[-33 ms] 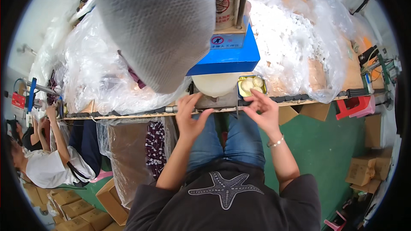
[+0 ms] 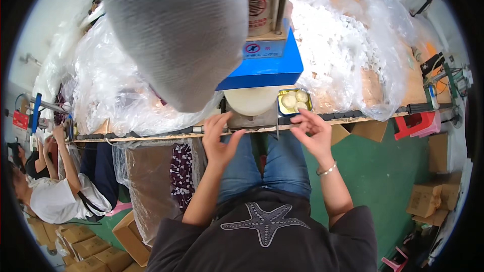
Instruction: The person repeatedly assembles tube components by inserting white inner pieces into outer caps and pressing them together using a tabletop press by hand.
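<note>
At the bench's front edge, my left hand [image 2: 218,138] is open, thumb and fingers spread. It sits by the left side of a metal plate [image 2: 259,122] under a pale rounded block [image 2: 252,102]. Above that block is the machine's blue housing [image 2: 262,74]. My right hand [image 2: 315,133] is also open, its thumb and fingers curved apart around a gap. It hovers just in front of a small shallow tin [image 2: 309,108] holding several round pale discs [image 2: 289,100]. I see nothing held in either hand.
A large grey knitted-looking shape [image 2: 176,40] blocks the upper left. Clear plastic sheeting [image 2: 116,85] covers the bench's left side; many small white parts [image 2: 333,40] lie in plastic on the right. Cardboard boxes [image 2: 426,199] stand on the floor. A co-worker [image 2: 68,196] sits at left.
My right hand has drawn back slightly from the tin, its fingertips no longer over the discs. My left hand has shifted a little to the left, away from the block.
</note>
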Available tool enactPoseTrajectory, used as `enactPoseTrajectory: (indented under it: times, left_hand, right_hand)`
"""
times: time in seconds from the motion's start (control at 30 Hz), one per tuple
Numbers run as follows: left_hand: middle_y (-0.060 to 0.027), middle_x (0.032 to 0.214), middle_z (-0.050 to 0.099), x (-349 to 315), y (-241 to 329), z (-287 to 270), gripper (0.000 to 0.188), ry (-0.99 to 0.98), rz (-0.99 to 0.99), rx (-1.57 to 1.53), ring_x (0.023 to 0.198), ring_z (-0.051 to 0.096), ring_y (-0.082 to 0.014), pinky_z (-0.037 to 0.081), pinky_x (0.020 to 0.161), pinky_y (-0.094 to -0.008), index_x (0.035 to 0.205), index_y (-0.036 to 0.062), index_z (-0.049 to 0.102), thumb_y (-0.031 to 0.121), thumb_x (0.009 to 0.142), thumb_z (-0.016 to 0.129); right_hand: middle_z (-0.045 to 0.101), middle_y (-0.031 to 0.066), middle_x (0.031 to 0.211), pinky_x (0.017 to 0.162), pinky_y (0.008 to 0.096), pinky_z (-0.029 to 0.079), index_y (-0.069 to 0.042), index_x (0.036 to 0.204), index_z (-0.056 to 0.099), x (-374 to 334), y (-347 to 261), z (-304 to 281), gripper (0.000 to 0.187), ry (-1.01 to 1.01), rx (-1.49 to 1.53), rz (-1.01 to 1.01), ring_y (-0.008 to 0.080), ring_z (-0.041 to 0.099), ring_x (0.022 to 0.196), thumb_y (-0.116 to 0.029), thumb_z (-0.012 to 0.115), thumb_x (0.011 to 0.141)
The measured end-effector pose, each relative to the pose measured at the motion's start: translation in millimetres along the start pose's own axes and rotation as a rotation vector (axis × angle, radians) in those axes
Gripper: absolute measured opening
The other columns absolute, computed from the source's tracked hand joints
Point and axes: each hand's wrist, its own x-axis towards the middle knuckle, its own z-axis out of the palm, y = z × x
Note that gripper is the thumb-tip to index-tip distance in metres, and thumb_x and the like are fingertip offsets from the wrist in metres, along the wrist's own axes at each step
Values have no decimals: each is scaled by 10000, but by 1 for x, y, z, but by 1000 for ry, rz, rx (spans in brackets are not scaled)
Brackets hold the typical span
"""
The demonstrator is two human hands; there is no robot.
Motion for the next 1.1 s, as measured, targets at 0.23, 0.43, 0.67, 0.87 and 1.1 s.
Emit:
enactPoseTrajectory:
  times: [0.23,0.43,0.67,0.87,1.1]
  left_hand:
    - [-117,1049,666,-4,-7,6,425,16,-37,0,967,574,-299,466,851,-368,1093,5,658,40,695,804]
    - [-104,1075,657,21,9,25,367,-152,-125,151,1031,568,-310,357,914,-369,1078,38,663,99,732,770]
    - [-145,891,651,20,7,3,258,17,-250,-302,799,607,-306,469,710,-345,975,6,666,19,732,750]
    - [-168,788,657,-17,5,-152,291,-772,-606,498,804,630,-344,491,699,-430,929,5,669,246,780,739]
    - [-199,952,665,2,-35,-174,215,-203,-215,535,910,620,-374,491,805,-420,1024,-13,657,93,837,662]
  right_hand:
    - [660,15,810,552,167,434,46,1084,654,20,-21,-63,215,299,-127,-16,32,557,631,-10,673,877]
    - [663,138,792,617,333,509,11,918,690,118,-16,-107,107,343,-922,-336,232,635,650,-20,663,820]
    - [676,204,893,757,436,514,-7,941,672,166,22,-132,196,79,-1431,-120,393,641,855,-82,686,759]
    - [663,191,910,734,429,514,-3,924,628,153,16,-142,143,107,-1256,-202,376,636,838,-52,651,792]
    - [650,103,813,561,266,484,-6,908,652,128,-20,-78,137,301,-865,-416,171,608,628,-92,735,842]
